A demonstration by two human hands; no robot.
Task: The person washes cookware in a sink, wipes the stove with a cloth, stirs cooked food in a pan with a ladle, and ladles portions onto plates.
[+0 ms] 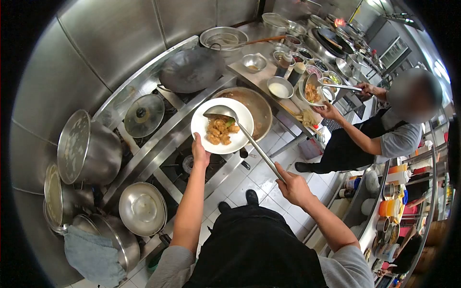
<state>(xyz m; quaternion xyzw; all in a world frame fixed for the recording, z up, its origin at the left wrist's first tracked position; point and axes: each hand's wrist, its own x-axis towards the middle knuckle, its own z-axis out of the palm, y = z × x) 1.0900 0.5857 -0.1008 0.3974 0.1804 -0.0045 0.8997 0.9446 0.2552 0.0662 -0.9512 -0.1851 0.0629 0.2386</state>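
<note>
The person's left hand grips the near left edge of a round white plate, thumb at the rim; the fingers beneath are largely hidden, so how far they curl cannot be told. The right hand is closed around the long handle of a silver metal ladle, which slants up and leftward across the plate. The ladle's bowl lies over the far part of the plate, just beside a mound of glossy orange-brown food pieces resting near the plate's middle.

The plate is above the stove, partly covering a wide round metal pan with a brown-smeared interior. Nearer the person is a bare black gas burner. Farther along the stove sits a large dark round-bottomed wok; to its left lies a round clear glass lid with a black knob. At the far left stands a tall silver metal stockpot, with shallow stacked silver metal pans near it and a crumpled blue-grey cloth draped over another pot.

Beyond the pan, a co-worker in a black apron holds a metal bowl of orange-brown food and a metal ladle.
</note>
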